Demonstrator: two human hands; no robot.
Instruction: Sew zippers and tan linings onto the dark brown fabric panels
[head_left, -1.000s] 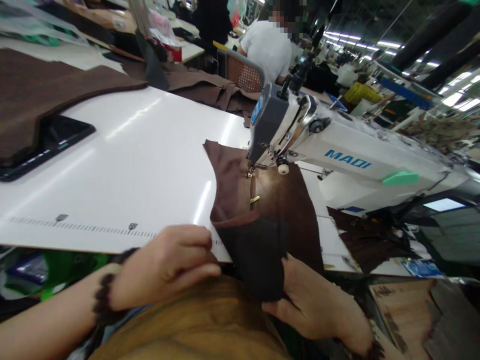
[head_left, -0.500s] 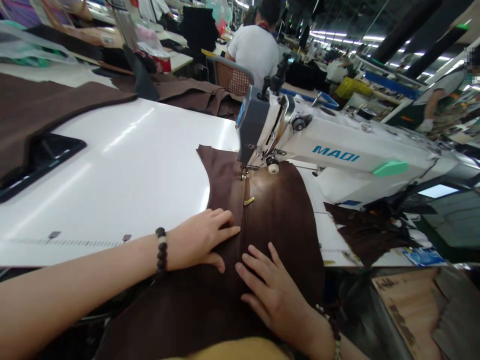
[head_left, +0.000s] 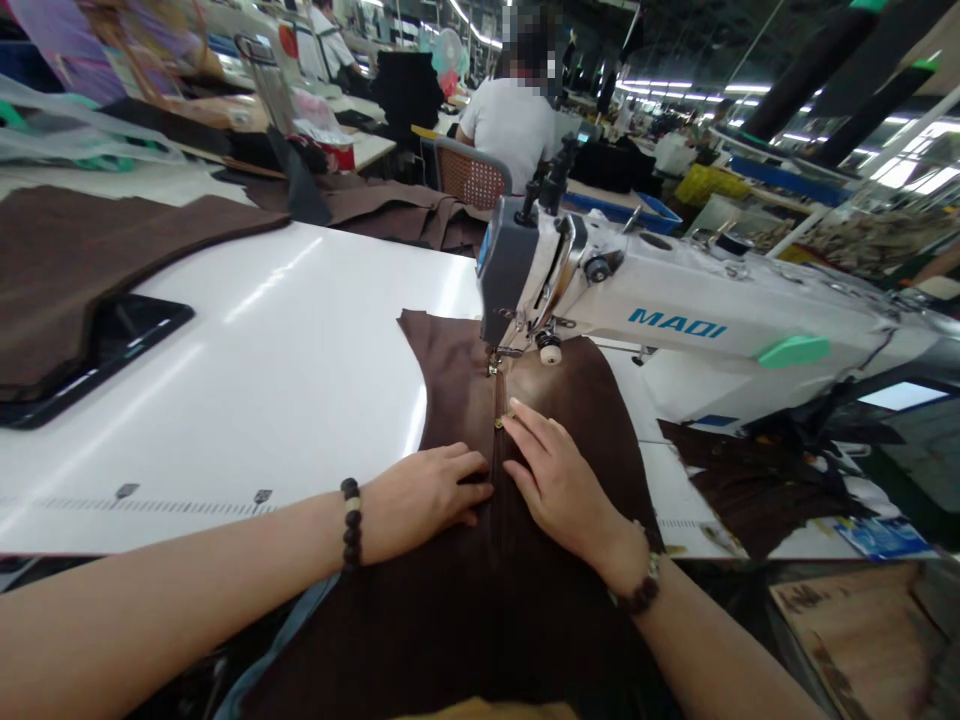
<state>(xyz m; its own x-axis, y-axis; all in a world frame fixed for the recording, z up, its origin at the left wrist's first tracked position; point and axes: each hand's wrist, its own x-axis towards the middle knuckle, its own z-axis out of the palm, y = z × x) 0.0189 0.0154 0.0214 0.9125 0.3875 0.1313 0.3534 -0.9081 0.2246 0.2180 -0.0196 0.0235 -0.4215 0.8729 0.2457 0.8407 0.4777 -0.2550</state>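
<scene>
A dark brown leather-like panel (head_left: 450,400) lies under the needle area of a white sewing machine (head_left: 675,320) and hangs down toward me. A zipper (head_left: 497,470) runs along the panel from the presser foot (head_left: 493,368). My left hand (head_left: 424,497) lies on the panel just left of the zipper, fingers stretched out, holding nothing. On the zipper's right side is my right hand (head_left: 562,480), thumb apart from the other fingers. Its fingertips touch the brass zipper pull (head_left: 501,423) and partly cover it.
Stacked brown pieces (head_left: 112,270) lie over a black tray-like thing (head_left: 142,325) on the white table (head_left: 300,350) at left. Dark scraps (head_left: 742,480) and a blue packet (head_left: 881,537) lie at right. A person in a white shirt (head_left: 510,125) sits beyond the machine.
My right hand has moved up along the panel to the zipper pull, its fingers drawing closer together. My left hand stays by the zipper, slightly lower in view. The camera has shifted a little.
</scene>
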